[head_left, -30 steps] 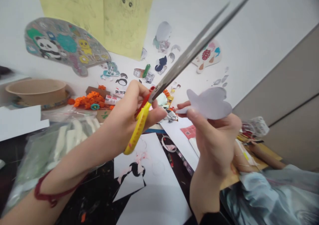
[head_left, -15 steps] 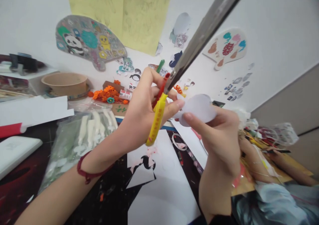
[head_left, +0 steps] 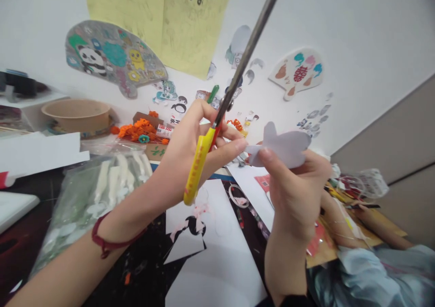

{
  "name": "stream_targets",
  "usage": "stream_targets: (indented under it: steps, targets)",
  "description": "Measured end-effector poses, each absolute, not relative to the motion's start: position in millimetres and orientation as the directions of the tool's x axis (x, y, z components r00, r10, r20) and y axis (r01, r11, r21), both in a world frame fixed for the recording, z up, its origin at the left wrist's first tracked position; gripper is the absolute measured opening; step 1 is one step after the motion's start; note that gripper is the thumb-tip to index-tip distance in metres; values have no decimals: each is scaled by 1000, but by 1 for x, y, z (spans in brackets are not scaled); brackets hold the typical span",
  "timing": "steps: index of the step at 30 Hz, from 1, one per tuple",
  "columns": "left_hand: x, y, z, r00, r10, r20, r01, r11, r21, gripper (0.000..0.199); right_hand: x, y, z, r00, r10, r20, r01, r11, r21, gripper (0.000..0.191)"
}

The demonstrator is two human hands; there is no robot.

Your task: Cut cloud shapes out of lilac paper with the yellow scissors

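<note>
Scissors (head_left: 199, 162) with yellow and red handles sit in my left hand (head_left: 195, 146), their metal blades pointing up past the fingers. The left hand wears a dark red string bracelet, and its thumb tip reaches the paper's left end. My right hand (head_left: 295, 184) pinches a white paper cutout (head_left: 287, 146) with rounded lobes between thumb and fingers. Below both hands, white sheets (head_left: 217, 266) lie on the dark table, along with a cut paper figure (head_left: 195, 225) with black hair and pink parts. What is on the cutout's other side is hidden from me.
At left are a plastic bag (head_left: 78, 203) of pale pieces, a round tan container (head_left: 76, 112), and orange flowers (head_left: 137, 130). A white ring (head_left: 239, 196) lies right of the sheets. Another person's arms (head_left: 343, 221) are at right. Stickers and yellow paper (head_left: 193, 31) cover the wall.
The paper cutout has turned in the right hand, and an upright lobe now shows. The scissors' blades have tilted more upright. The whole view has shifted slightly.
</note>
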State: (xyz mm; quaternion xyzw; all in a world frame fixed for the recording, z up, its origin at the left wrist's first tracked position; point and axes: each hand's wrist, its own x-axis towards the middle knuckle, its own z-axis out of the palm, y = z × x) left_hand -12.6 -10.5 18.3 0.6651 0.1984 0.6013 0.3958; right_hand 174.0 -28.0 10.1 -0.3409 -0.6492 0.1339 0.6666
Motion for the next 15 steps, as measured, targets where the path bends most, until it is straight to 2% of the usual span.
stream_targets:
  steps: [3, 8, 11, 15]
  targets:
    - [-11, -13, 18, 172, 792, 585, -282, -530, 800, 38, 171, -29, 11, 145, 619, 772, 277, 724, -632, 19]
    - [-7, -11, 11, 224, 765, 603, -392, -496, 775, 36, 167, -31, 12, 124, 604, 788, 306, 732, -609, 26]
    - [-6, -9, 9, 175, 782, 598, -378, -508, 774, 37, 166, -31, 12, 117, 616, 779, 287, 730, -621, 28]
    - [-9, -10, 11, 190, 790, 582, -366, -494, 789, 31, 161, -21, 7, 176, 608, 774, 265, 728, -632, 30]
